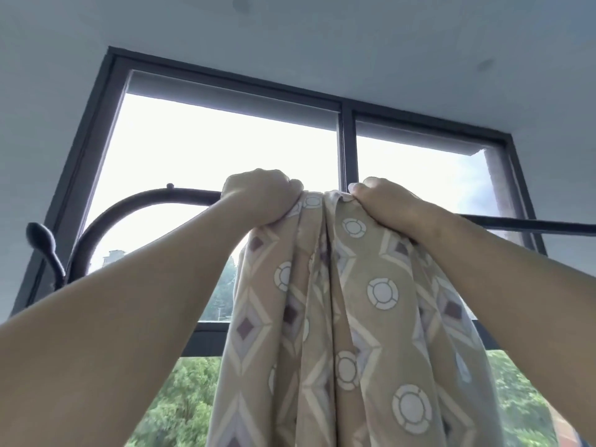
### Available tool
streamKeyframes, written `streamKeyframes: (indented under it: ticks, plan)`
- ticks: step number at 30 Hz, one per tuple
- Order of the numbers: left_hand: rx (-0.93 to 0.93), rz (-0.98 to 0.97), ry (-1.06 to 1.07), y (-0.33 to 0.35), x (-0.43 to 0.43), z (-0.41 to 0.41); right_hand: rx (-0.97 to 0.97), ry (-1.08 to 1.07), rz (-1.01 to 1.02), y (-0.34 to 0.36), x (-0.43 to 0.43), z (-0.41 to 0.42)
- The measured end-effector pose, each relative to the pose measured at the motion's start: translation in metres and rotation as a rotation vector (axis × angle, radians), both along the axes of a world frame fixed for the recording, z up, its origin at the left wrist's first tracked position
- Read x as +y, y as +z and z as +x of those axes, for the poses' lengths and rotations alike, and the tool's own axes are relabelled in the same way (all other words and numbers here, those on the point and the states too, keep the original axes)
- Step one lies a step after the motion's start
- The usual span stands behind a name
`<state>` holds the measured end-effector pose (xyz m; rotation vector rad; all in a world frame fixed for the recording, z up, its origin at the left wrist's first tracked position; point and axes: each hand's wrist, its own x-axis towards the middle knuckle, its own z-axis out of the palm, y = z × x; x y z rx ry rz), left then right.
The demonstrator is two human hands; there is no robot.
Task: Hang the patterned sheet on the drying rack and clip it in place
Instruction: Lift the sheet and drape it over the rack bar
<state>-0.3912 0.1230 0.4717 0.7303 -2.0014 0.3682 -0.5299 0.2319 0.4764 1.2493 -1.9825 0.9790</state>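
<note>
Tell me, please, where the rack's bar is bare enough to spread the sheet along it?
The rack bar is bare from the right hand out to the picture's right edge. A shorter bare stretch runs from the left hand to the bar's curved end. The middle is crowded: both hands grip the bunched patterned sheet there.

dark rack bar point(529, 224), patterned sheet point(348, 317) bunched on it
</note>
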Motion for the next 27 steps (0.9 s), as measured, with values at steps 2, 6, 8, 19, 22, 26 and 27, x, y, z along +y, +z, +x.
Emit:
streamKeyframes:
  ticks: [2, 6, 8, 19, 22, 26, 27]
  plan:
    - [0.042, -0.073, 0.021, -0.009, 0.002, 0.001, -0.002, -0.022, -0.012, -0.013, 0.01, 0.003]
    - [0.136, -0.186, -0.031, -0.024, 0.004, 0.005, 0.12, -0.052, -0.04, -0.04, 0.03, 0.005]
    - [0.173, -0.197, -0.082, -0.033, 0.007, 0.01, 0.158, -0.042, -0.075, -0.055, 0.035, 0.002]
    - [0.326, 0.17, -0.506, -0.085, 0.041, 0.042, -0.342, 0.411, -0.361, -0.135, 0.067, 0.044]
    - [0.443, 0.475, -0.811, -0.113, 0.049, 0.045, -0.549, 0.488, -0.358, -0.16, 0.073, 0.043]
    - [0.455, 0.816, -0.967, -0.147, 0.049, 0.046, -0.673, 0.467, -0.28, -0.189, 0.077, 0.046]
    - [0.444, 0.855, -0.953, -0.154, 0.05, 0.048, -0.693, 0.462, -0.27, -0.193, 0.078, 0.048]
